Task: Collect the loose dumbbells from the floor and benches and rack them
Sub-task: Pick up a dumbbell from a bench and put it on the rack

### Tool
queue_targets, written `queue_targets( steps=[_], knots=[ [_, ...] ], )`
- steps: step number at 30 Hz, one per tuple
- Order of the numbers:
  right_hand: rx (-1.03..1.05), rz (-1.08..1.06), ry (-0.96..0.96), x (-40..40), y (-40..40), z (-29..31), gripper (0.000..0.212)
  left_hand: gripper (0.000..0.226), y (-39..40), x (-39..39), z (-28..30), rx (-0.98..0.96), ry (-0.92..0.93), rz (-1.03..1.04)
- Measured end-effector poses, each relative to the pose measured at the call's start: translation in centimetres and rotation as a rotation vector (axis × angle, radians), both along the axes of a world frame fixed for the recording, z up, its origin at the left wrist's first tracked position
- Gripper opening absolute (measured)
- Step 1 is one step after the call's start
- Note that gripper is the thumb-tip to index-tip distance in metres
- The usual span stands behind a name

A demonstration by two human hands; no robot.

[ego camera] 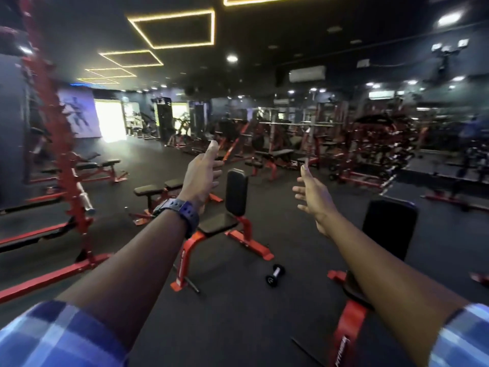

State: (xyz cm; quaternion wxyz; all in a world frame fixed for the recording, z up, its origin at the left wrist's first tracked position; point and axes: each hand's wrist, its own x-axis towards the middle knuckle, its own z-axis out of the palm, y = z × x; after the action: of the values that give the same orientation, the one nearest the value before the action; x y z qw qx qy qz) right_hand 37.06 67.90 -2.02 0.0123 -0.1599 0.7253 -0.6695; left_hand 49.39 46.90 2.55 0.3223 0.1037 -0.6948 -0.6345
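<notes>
One small black dumbbell (275,275) with a silver handle lies on the dark rubber floor between two red-framed seats. Both my arms are stretched out in front of me at chest height. My left hand (201,175), with a blue watch on the wrist, is open and holds nothing. My right hand (313,196) is open too, palm turned inward, fingers spread. Both hands hover well above and beyond the dumbbell. A red dumbbell rack (375,152) loaded with several dumbbells stands far back on the right.
An upright seat bench (232,207) with a red frame stands just left of the dumbbell; another seat (386,231) is on the right. A tall red power rack (66,160) rises at the left. Flat benches (158,189) and machines fill the back.
</notes>
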Motion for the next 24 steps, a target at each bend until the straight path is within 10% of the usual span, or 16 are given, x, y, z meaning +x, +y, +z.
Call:
queue_targets(
  steps=[24],
  knots=[
    [-0.020,-0.648,-0.356,6.4,21.8,-16.4,0.071,0.057,19.4,-8.6,-15.6,0.151,-0.297,-0.532]
  ],
)
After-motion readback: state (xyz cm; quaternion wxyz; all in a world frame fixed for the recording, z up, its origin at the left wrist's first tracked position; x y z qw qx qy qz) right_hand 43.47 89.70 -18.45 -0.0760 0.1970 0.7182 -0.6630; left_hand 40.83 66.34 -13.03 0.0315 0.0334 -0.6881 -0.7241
